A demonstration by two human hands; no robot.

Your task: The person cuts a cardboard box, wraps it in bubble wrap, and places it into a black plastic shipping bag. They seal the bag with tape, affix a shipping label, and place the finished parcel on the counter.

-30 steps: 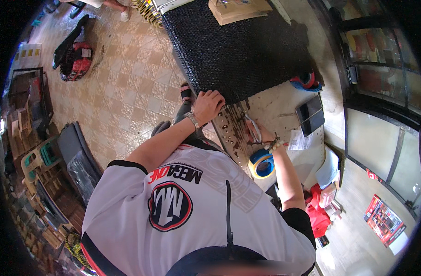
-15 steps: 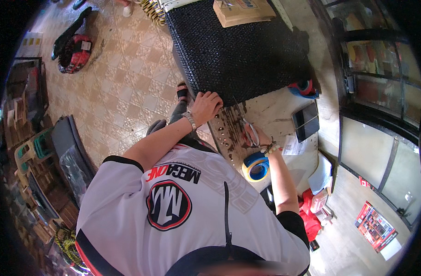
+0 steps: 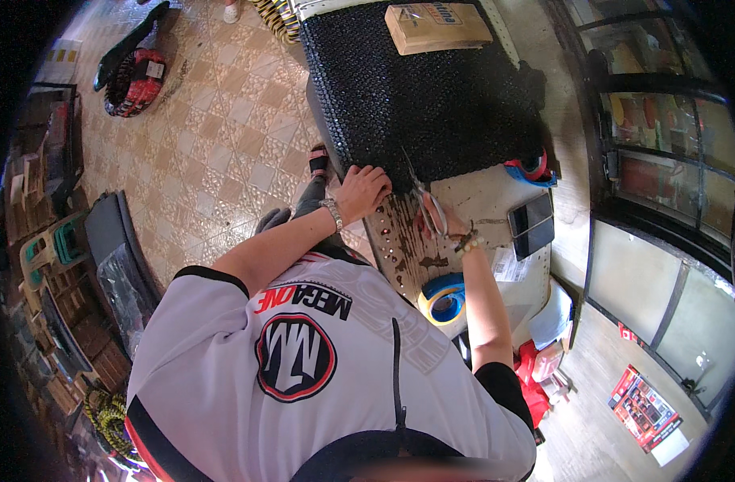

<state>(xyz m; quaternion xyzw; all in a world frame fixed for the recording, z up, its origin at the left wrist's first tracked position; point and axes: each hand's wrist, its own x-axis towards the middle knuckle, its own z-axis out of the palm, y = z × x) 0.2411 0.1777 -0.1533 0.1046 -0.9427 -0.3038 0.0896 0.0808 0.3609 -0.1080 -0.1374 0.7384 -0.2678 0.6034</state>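
My left hand [image 3: 364, 194] presses its curled fingers on the lower left edge of a black bubble-wrap sheet [image 3: 436, 104] lying over a worn wooden table [image 3: 404, 245]. My right hand [image 3: 450, 222] grips silver scissors [image 3: 431, 208], their blades reaching up onto the sheet's edge just right of my left fingers. Below the scissors sits a blue-and-yellow tape roll [image 3: 442, 299]; to their right are a dark phone [image 3: 530, 223] and a white paper slip [image 3: 514, 265].
A brown paper package [image 3: 438, 28] rests on the sheet's far end. Red-and-blue rolls [image 3: 528, 170] are at its right. Tiled floor [image 3: 207, 136] spreads leftward, with coiled red-and-black items [image 3: 134, 84] and stacked goods [image 3: 62, 265]. A glazed frame [image 3: 665, 128] stands at right.
My right hand has raised the scissors toward the bubble wrap, so the blades now lie over its edge. My left hand stays at the same corner; the view has shifted slightly.
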